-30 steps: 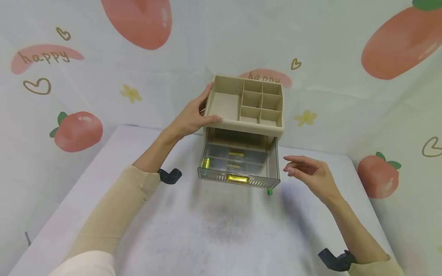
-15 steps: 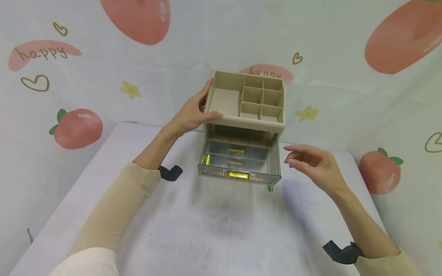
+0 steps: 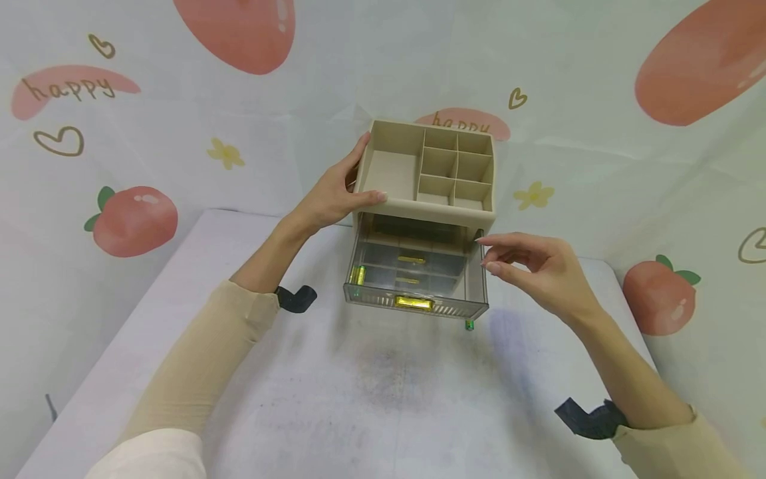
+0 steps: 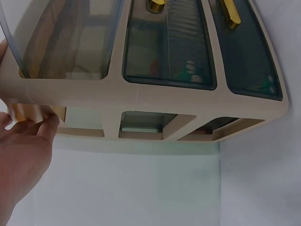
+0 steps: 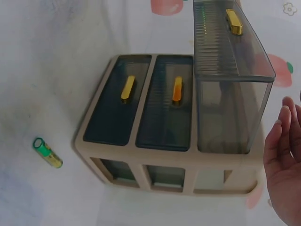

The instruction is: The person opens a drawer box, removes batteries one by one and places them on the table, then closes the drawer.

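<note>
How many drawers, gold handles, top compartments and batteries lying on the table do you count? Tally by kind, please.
Drawers: 3 (top open, lower two closed)
Gold handles: 3
Top compartments: 7 (1 large, 6 small)
Battery on table: 1
Total: 14

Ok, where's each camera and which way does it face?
Head: head-worn, facing forward and down at the organizer; left hand and right hand show.
Left wrist: worn there, facing the organizer's front; left hand at left edge.
Right wrist: worn there, facing the organizer's front; right hand at right edge.
Head and right wrist share the loose battery.
</note>
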Demonstrator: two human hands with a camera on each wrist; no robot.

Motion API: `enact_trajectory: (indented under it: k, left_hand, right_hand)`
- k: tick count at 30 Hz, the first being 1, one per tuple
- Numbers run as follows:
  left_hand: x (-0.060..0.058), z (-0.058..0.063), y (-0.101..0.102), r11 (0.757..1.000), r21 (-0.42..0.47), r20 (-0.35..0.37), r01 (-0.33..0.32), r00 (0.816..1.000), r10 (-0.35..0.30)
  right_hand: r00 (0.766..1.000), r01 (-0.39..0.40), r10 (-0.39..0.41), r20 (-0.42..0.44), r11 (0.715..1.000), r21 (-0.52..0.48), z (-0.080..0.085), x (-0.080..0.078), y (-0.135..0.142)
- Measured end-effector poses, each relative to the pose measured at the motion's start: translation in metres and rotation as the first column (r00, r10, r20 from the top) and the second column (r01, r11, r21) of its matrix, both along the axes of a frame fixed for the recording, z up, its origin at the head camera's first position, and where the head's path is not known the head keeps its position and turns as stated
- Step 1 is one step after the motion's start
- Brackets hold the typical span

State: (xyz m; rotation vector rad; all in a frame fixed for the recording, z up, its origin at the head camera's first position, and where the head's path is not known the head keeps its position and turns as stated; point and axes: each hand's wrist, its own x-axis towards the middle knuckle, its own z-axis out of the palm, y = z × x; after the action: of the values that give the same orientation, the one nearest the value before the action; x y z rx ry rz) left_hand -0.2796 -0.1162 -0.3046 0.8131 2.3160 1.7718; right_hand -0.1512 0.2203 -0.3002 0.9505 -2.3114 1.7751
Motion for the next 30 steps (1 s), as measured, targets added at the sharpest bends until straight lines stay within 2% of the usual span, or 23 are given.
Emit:
enact_trajectory:
  k: [4,8,13,20,30]
  left_hand:
    - [0.001,-0.001,-0.002,1.000,0.010,-0.013,0.005,1.000,-0.004]
    - [0.001,-0.001,-0.003,1.000,0.015,-0.022,0.008,1.000,-0.007]
    - [-0.001,0.001,0.001,1.000,-0.001,-0.039,0.010,0.999,-0.010]
    - [0.000,-0.001,0.003,1.000,0.007,-0.029,0.004,1.000,-0.004]
    - [0.001,-0.002,0.001,1.000,0.010,-0.027,-0.011,1.000,0.012]
  right_hand:
    - [1.000,-0.008,0.009,-0.014,1.000,0.027,0.004,-0.002,-0.007]
    - [0.999,0.014,-0.010,-0.036,0.995,0.101,0.008,-0.003,-0.015]
    - [0.999,0.045,-0.047,0.012,0.984,0.171,0.012,-0.003,-0.025]
    - [0.993,0.005,-0.029,0.117,0.980,0.198,0.010,-0.006,-0.048]
    - [0.994,-0.038,0.011,0.111,0.968,0.248,0.014,-0.014,-0.073]
